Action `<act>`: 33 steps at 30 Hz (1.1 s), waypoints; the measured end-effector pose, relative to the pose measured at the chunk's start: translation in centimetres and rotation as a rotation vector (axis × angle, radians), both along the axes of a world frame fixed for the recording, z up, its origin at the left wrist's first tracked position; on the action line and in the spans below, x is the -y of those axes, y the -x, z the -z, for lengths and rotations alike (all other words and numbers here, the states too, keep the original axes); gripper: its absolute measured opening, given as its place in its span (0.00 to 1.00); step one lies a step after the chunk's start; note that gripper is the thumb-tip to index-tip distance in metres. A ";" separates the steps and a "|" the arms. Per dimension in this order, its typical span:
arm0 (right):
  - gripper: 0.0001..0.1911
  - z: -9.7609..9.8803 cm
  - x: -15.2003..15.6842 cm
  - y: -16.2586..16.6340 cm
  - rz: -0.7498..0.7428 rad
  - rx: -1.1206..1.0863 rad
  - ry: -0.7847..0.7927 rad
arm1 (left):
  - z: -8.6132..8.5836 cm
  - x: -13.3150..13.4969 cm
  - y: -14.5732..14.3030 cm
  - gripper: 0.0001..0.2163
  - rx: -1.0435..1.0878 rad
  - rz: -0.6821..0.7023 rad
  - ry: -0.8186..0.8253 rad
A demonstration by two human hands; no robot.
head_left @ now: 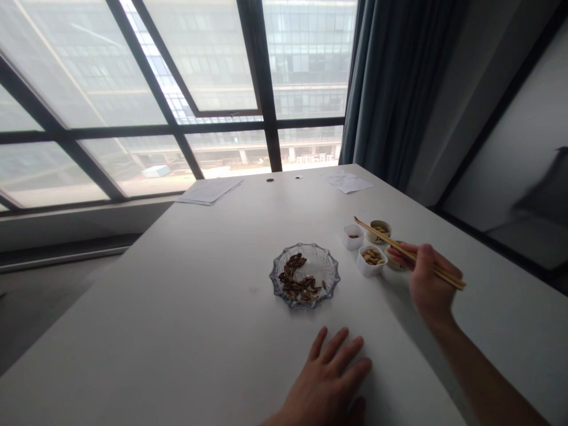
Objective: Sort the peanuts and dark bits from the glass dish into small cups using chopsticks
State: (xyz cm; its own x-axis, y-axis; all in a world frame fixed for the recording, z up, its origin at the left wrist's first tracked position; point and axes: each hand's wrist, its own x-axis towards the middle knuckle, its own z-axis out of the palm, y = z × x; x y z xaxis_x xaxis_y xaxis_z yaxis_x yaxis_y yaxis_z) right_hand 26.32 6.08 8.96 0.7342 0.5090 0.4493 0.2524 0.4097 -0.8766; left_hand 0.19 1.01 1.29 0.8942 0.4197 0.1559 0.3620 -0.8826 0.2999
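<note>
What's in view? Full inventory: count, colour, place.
Glass dish: one, clear, mid-table
Brown pieces: many, dark brown, in dish
Square cups: two, white, right of dish
Tan pieces: several, tan, in nearer square cup
Round cups: two, cream, right of square cups
Chopsticks: two, tan, above cups
Table: one, white, centre
Paper stack: one, white, table's far left
Loose paper: count unclear, white, table's far right
Window: one, dark-framed, far side
Curtain: one, dark blue, right of window
Floor: one, grey, left
Left hand: one, bare, lower middle, fingers spread
Right hand: one, bare, right, fingers gripping chopsticks
</note>
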 end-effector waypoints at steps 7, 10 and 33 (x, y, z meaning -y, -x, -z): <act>0.24 0.5 -0.3 -0.2 -0.036 -0.007 0.028 | 0.0 0.1 -0.1 0.22 0.005 -0.008 -0.022; 0.25 0.3 -0.3 -0.3 -0.060 -0.026 0.055 | 0.1 0.1 -0.1 0.22 0.010 -0.002 -0.017; 0.13 2.1 1.0 5.4 -0.589 0.283 0.176 | 0.0 -0.1 -0.1 0.20 -0.003 0.004 0.008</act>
State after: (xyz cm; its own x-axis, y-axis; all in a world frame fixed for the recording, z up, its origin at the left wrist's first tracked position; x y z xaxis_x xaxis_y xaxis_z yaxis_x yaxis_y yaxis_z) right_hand 20.95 5.10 6.85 0.1781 0.8711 0.4577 0.2607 0.4067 -0.8756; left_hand 0.33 1.09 1.30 0.8963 0.4176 0.1492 0.3598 -0.8814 0.3061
